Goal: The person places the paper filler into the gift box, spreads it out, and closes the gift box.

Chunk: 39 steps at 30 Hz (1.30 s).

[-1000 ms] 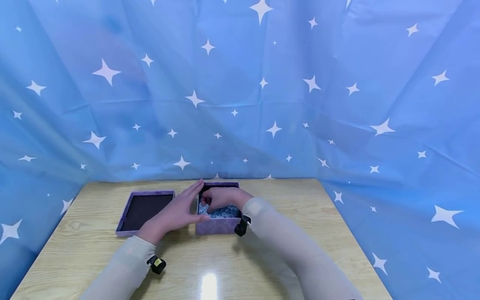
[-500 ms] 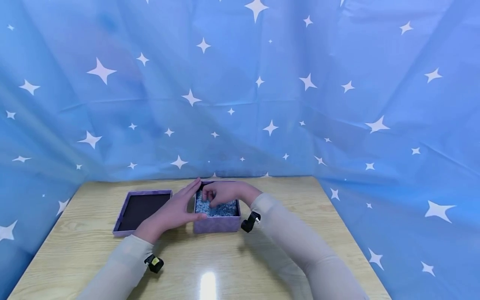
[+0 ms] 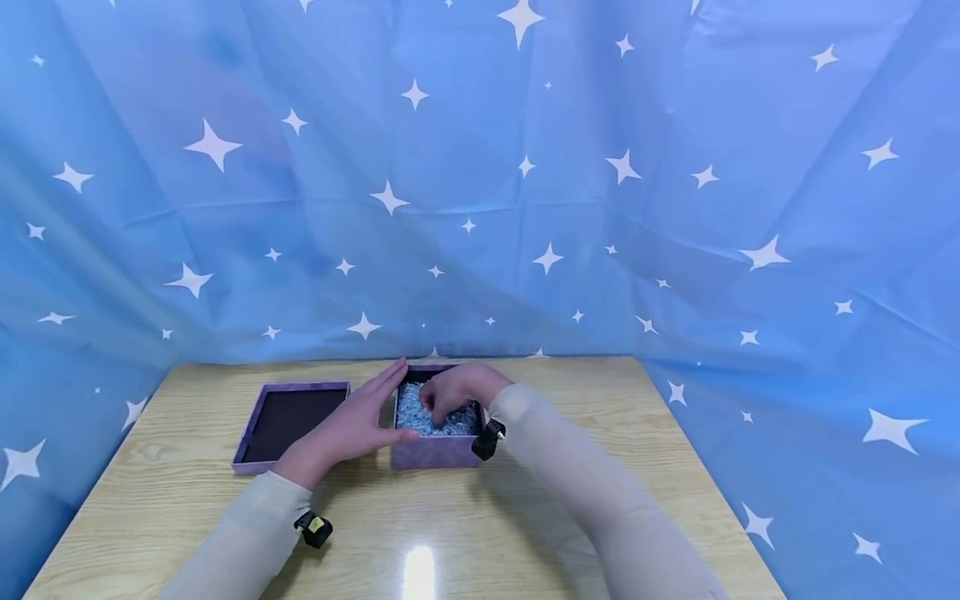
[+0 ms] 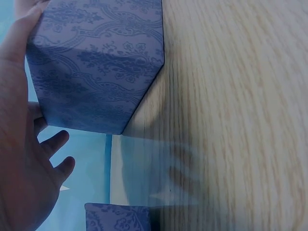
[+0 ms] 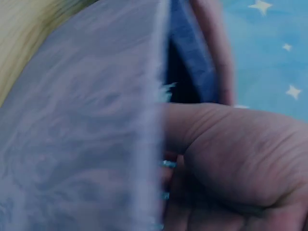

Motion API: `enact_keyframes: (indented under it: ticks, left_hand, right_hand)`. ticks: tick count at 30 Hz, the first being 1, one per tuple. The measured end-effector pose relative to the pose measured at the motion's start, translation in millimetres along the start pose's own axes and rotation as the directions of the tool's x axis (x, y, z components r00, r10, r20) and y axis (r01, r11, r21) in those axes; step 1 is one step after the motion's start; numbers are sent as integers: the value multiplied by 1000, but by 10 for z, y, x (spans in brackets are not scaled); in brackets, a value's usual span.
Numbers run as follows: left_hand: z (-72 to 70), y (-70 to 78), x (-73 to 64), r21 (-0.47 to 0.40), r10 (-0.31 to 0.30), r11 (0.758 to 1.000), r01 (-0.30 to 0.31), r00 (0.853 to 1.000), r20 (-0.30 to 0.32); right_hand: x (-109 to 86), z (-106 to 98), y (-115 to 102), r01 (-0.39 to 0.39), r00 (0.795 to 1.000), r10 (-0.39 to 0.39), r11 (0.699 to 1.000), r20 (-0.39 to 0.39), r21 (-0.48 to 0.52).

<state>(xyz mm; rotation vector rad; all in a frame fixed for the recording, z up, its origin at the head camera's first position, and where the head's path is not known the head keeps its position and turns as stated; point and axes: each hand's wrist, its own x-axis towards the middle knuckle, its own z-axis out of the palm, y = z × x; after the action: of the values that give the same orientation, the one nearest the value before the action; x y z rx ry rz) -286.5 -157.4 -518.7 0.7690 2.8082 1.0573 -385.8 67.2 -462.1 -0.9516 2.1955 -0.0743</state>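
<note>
A purple patterned box point(image 3: 435, 453) stands near the table's far edge, and blue shredded paper filler point(image 3: 411, 410) fills its inside. My left hand point(image 3: 352, 427) spans the box's left side with fingers straight, fingertips at the far left corner and thumb along the near rim. In the left wrist view its fingers are spread beside the box wall. My right hand point(image 3: 456, 392) reaches over the rim from the right, fingers curled down into the filler. Its fingertips are hidden there; blue shreds show between its fingers point(image 5: 168, 174) in the right wrist view.
A purple-edged lid point(image 3: 296, 421) with a dark inside lies face up left of the box. Behind the wooden table point(image 3: 420, 517) hangs a blue curtain point(image 3: 480, 167) with white stars, close to the far edge.
My right hand shifted within the box, rose a little off the filler, then went back down into it further right. The left hand stayed at the box's left side.
</note>
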Motion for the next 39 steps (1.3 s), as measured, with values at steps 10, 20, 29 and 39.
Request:
enact_keyframes:
  ticks: [10, 20, 29, 39]
  left_hand:
    - [0, 38, -10, -9, -2, 1000, 2, 1000, 5]
    - [-5, 21, -12, -7, 7, 1000, -7, 1000, -3]
    - [-17, 36, -21, -9, 6, 1000, -6, 1000, -2]
    - [-18, 17, -32, -83, -9, 996, 9, 1000, 0]
  right_hand:
    - [-68, 16, -1, 26, 1000, -25, 997, -13, 67]
    - [-162, 114, -126, 195, 951, -204, 979, -231, -62]
    - [79, 356, -195, 24, 954, -121, 944, -275, -329]
    - [-248, 203, -167, 172, 934, -194, 980, -300, -97]
